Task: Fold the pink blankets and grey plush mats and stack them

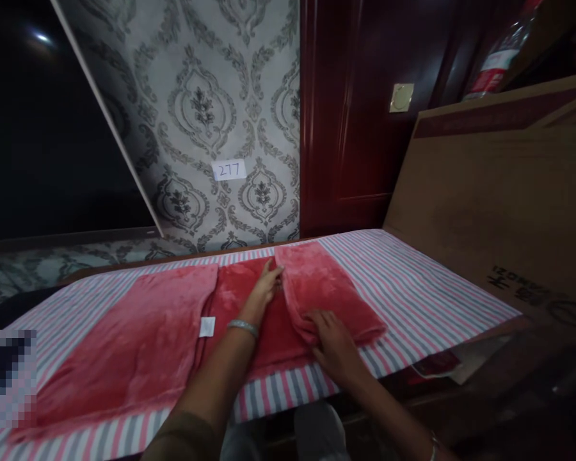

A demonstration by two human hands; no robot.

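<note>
A red plush blanket (pixel 249 307) lies on a striped cloth, with its left and right ends folded in toward the middle. The left flap (pixel 139 339) is wide and paler, and a white tag (pixel 207 326) shows at its inner edge. My left hand (pixel 270 282) is at the far part of the right flap's inner edge, its fingers closed at the fabric. At the near corner of the right flap (pixel 331 282), my right hand (pixel 330 336) grips the edge, fingers on top and thumb lower down. Part of each grip is hidden.
The striped cloth (pixel 413 288) covers the table. A large cardboard box (pixel 489 205) leans along the right side, with a plastic bottle (pixel 496 67) behind its top. A dark screen (pixel 62 141) stands at the left. A paper label (pixel 229 169) is on the patterned wall.
</note>
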